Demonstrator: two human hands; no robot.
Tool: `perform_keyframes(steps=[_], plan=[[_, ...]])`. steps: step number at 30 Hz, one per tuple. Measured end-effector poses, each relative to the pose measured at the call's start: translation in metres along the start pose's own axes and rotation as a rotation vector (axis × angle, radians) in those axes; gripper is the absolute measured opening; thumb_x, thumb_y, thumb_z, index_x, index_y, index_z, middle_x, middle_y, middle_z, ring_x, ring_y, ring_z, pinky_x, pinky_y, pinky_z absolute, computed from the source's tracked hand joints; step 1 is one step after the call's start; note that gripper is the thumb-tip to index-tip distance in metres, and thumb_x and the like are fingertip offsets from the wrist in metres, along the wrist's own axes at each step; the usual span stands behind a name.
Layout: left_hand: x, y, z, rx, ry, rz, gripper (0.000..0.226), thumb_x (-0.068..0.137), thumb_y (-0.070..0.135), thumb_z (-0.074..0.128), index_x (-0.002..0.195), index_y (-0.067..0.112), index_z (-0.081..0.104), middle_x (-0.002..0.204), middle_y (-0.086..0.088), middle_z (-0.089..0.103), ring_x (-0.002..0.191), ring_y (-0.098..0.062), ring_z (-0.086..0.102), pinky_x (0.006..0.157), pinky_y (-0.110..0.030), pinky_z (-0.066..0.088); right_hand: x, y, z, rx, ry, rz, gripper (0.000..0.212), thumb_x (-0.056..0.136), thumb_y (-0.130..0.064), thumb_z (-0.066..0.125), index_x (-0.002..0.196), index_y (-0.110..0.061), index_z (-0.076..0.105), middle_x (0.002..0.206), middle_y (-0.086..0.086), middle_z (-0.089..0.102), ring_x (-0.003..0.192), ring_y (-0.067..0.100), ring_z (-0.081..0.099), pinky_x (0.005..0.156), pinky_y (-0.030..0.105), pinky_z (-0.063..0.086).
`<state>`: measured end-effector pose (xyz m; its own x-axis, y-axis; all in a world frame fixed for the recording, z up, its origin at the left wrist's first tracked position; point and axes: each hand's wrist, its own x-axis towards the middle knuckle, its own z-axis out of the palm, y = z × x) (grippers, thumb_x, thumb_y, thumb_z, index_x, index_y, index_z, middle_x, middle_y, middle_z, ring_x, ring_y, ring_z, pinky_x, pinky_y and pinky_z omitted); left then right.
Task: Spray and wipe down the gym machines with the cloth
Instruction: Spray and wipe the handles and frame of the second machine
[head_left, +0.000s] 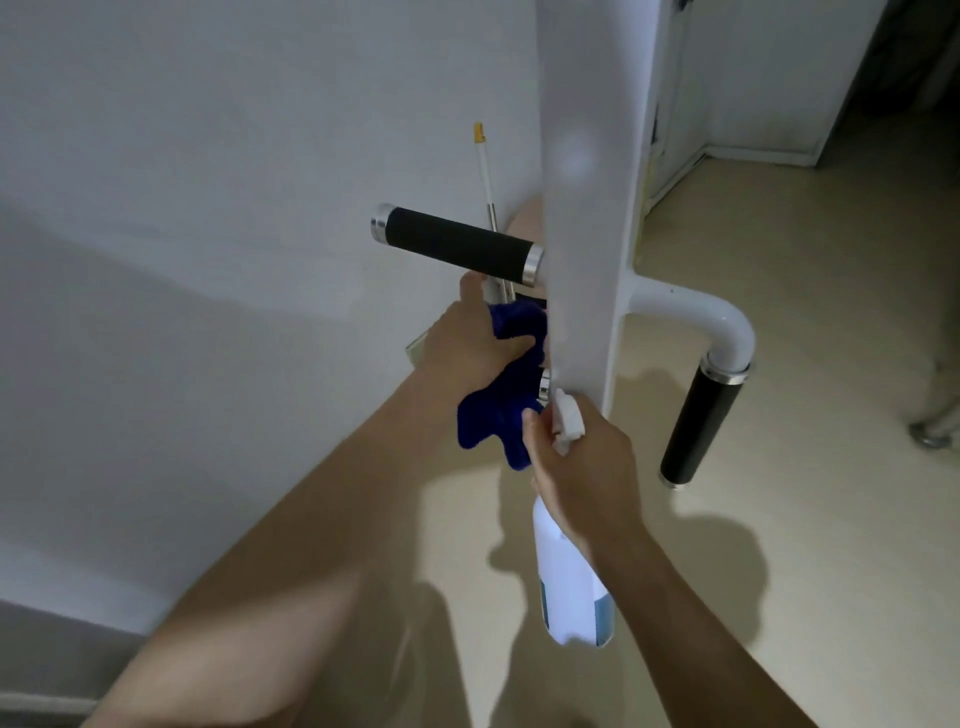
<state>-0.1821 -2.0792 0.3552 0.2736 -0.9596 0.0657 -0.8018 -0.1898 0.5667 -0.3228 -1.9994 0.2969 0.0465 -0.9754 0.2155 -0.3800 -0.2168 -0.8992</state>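
Fingers of the left hand (470, 340) clamp one blue cloth (506, 400) against the white machine post (587, 208); right hand (582, 467) fingers grip one spray bottle (569, 577). Two black handle grips: one horizontal (457, 244), one hanging (704, 423).

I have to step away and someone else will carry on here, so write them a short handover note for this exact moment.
Left hand: gripping the blue cloth, pressed beside the white upright post, just under the upper black grip.
Right hand: holding the spray bottle by its neck, nozzle at the post.
Done: cannot tell from this view which surfaces have been wiped.
Left: probably the upper grip, the lower right grip and the curved white tube.
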Motion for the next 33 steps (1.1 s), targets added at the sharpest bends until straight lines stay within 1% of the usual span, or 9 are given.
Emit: perform_keyframes(steps=[2,3,7,11,17,21,26,30,33], plan=[[-0.005,-0.008,0.002,0.52,0.32,0.252,0.056,0.088,0.055,0.049,0.129,0.017,0.049,0.104,-0.008,0.057,0.093,-0.027,0.057,0.075,-0.038,0.047,0.003,0.0,-0.001,-0.031,-0.038,0.021,0.016,0.093,-0.036,0.056,0.084,-0.024,0.05,0.061,-0.006,0.055,0.061,0.017,0.055,0.062,0.033,0.046],[-0.009,-0.011,0.003,0.551,0.394,0.399,0.05,0.089,0.053,0.041,0.116,0.015,0.06,0.1,-0.009,0.059,0.088,-0.027,0.057,0.072,-0.038,0.046,0.004,0.0,0.0,-0.055,-0.056,0.023,0.015,0.093,-0.035,0.055,0.086,-0.023,0.051,0.064,-0.007,0.055,0.064,0.018,0.055,0.062,0.032,0.045],[-0.017,-0.027,0.026,0.243,0.066,0.749,0.036,0.092,0.034,0.034,0.077,0.014,0.061,0.075,-0.001,0.057,0.068,-0.023,0.054,0.075,-0.036,0.043,0.012,0.0,0.007,-0.113,-0.066,0.008,0.013,0.093,-0.027,0.054,0.082,-0.027,0.047,0.063,-0.01,0.05,0.066,0.016,0.05,0.061,0.027,0.034],[-0.009,-0.037,0.037,0.389,0.284,0.721,0.031,0.089,0.03,0.038,0.069,0.016,0.057,0.067,0.0,0.057,0.062,-0.022,0.054,0.076,-0.035,0.041,0.014,0.0,0.01,-0.142,-0.054,-0.045,0.013,0.08,-0.028,0.041,0.08,-0.021,0.053,0.062,-0.005,0.051,0.06,0.019,0.045,0.058,0.028,0.032],[0.004,-0.058,0.013,0.249,0.296,0.371,0.043,0.096,0.028,0.039,0.054,0.025,0.032,0.051,0.01,0.038,0.045,-0.008,0.036,0.05,-0.019,0.023,0.009,0.009,0.009,-0.292,-0.01,-0.178,0.007,0.077,-0.025,0.043,0.07,-0.025,0.045,0.056,-0.008,0.035,0.053,0.016,0.034,0.052,0.024,0.03],[0.017,-0.046,0.009,-0.42,0.204,-0.256,0.038,0.096,0.027,0.043,0.059,0.017,0.044,0.057,0.0,0.045,0.055,-0.013,0.044,0.054,-0.024,0.033,0.012,0.011,0.006,-0.231,-0.053,-0.134,0.015,0.085,-0.024,0.052,0.076,-0.031,0.042,0.051,-0.013,0.037,0.047,0.009,0.041,0.05,0.012,0.022],[0.017,-0.031,0.02,-0.918,0.237,-0.621,0.032,0.095,0.04,0.039,0.079,0.015,0.052,0.076,-0.005,0.056,0.076,-0.018,0.055,0.07,-0.032,0.042,0.02,0.01,0.006,-0.199,-0.067,-0.108,0.029,0.081,-0.013,0.053,0.065,-0.032,0.038,0.051,-0.008,0.04,0.058,-0.004,0.051,0.047,0.009,0.033],[0.014,-0.038,0.01,-0.365,0.149,-0.392,0.05,0.102,0.043,0.025,0.084,0.009,0.057,0.085,-0.013,0.061,0.069,-0.019,0.055,0.068,-0.032,0.042,0.021,0.013,-0.002,-0.236,-0.128,-0.087,0.021,0.082,-0.01,0.056,0.067,-0.021,0.046,0.054,-0.004,0.046,0.052,0.013,0.045,0.046,0.015,0.033],[0.01,-0.055,-0.008,0.373,0.099,-0.067,0.044,0.102,0.037,0.031,0.13,0.006,0.045,0.084,-0.01,0.055,0.07,-0.022,0.053,0.066,-0.035,0.043,0.016,0.009,-0.004,-0.236,-0.175,-0.117,0.011,0.081,-0.026,0.049,0.073,-0.032,0.044,0.056,-0.012,0.045,0.055,0.009,0.044,0.051,0.016,0.029]])
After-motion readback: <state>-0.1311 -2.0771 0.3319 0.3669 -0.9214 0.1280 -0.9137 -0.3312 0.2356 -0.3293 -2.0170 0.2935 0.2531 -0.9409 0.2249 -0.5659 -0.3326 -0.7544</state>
